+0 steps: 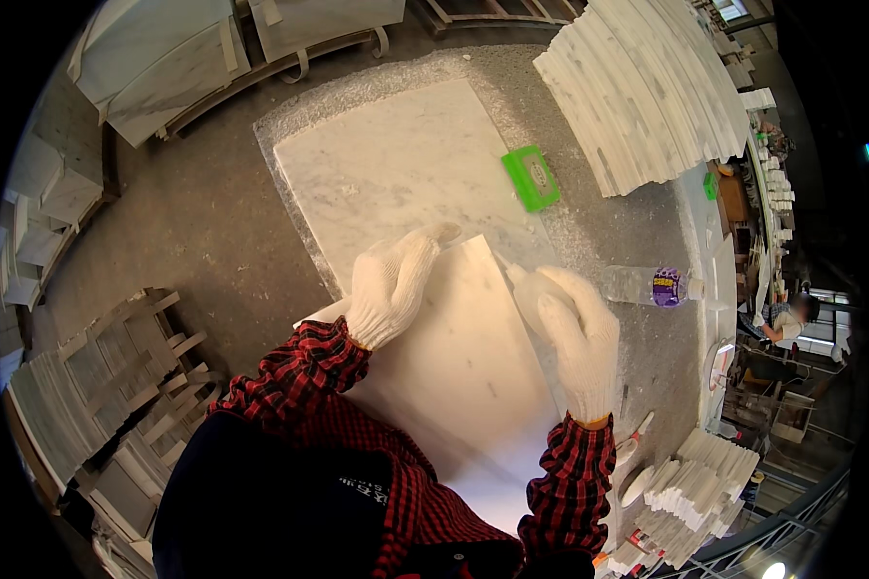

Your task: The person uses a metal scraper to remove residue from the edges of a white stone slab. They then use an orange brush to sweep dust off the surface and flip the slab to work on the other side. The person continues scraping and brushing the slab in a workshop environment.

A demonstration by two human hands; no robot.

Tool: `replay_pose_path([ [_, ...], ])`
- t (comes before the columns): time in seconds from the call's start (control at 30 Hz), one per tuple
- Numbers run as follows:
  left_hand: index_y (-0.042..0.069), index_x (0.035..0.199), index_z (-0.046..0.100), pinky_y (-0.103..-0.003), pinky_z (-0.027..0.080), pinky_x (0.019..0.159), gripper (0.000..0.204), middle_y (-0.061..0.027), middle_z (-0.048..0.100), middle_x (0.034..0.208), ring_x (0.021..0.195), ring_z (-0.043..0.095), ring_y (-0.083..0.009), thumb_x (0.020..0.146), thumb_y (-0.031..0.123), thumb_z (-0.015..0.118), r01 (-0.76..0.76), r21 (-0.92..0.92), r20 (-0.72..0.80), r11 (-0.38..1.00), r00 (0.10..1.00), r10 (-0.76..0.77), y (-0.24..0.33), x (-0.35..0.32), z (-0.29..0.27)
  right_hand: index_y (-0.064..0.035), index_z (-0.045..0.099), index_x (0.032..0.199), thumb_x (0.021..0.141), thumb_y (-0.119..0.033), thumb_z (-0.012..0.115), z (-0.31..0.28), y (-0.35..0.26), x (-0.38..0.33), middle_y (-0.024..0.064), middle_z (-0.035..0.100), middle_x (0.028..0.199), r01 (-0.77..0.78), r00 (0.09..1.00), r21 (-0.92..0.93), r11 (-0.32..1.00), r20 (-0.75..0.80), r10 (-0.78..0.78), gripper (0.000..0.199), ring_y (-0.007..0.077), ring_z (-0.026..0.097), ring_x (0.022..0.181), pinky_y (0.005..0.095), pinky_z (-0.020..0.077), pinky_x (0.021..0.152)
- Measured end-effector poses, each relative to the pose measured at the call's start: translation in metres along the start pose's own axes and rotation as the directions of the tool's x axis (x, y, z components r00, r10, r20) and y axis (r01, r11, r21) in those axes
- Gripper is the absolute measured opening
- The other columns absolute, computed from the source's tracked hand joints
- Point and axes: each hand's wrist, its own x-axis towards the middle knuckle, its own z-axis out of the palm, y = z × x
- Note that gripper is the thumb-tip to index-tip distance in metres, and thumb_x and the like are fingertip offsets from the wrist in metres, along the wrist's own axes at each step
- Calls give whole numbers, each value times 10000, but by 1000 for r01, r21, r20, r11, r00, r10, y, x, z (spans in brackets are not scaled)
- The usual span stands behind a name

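Observation:
A white marble tile [463,338] leans tilted in front of my body, one corner pointing away from me. My left hand [388,288], in a white knit glove, grips its far left edge with the fingers held together. On the tile's right side, my gloved right hand [581,338] is closed around a small whitish squeeze bottle [533,291]. The pointed tip of that bottle is close to the tile's right edge; whether it touches cannot be made out. Beyond the tile lies a larger flat marble slab [386,164], dusted with white powder.
A green plastic box [531,179] sits at the slab's right edge. A clear bottle with a purple label [664,287] lies to the right. Stacked tiles [647,92] stand far right, with more stacks [695,492] near right and left [97,386]. Another person [787,320] is at far right.

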Motion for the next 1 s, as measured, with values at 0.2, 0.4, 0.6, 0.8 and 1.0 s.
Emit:
replay_pose_path([
  [0.2, -79, 1274, 633, -331, 462, 1014, 422, -180, 692, 1240, 1148, 634, -222, 1091, 224, 403, 28, -7, -2, 1000, 1000, -28, 4, 0, 0, 7, 660, 1235, 939, -140, 648, 3, 6, 2, 159, 692, 1207, 38, 999, -1, 999, -9, -38, 331, 262, 654, 1110, 353, 496, 959],
  [0.4, -78, 1266, 642, -329, 468, 1006, 418, -179, 702, 1227, 1132, 642, -219, 1082, 221, 416, 25, 18, -14, 1000, 1000, -24, 6, 0, 0, 10, 658, 1239, 942, -139, 642, 3, 6, 3, 160, 690, 1213, 16, 1000, 3, 1000, 2, -16, 332, 267, 650, 1125, 356, 496, 968],
  [0.6, -78, 1261, 647, -322, 468, 1001, 412, -174, 708, 1217, 1116, 642, -205, 1076, 214, 423, 24, 24, -18, 999, 1000, -24, 5, 0, 0, 12, 656, 1239, 946, -140, 634, 3, 5, 2, 162, 689, 1215, 2, 1000, 13, 1000, 3, -2, 331, 270, 649, 1127, 358, 499, 965],
  [0.8, -75, 1267, 645, -316, 470, 994, 407, -169, 707, 1217, 1102, 641, -192, 1077, 207, 421, 47, -7, -12, 999, 999, -47, 5, 0, 0, 16, 655, 1238, 947, -139, 629, 3, 3, 2, 162, 686, 1218, 5, 1000, 6, 1000, 5, -5, 330, 270, 647, 1131, 361, 496, 971],
  [1.0, -73, 1264, 646, -319, 470, 998, 402, -168, 708, 1218, 1105, 641, -192, 1076, 204, 423, 22, 15, -18, 1000, 1000, -21, 5, 0, 0, 13, 656, 1236, 948, -144, 628, 3, 3, 3, 163, 686, 1215, -1, 1000, 13, 1000, 0, 1, 330, 270, 646, 1127, 362, 495, 968],
])
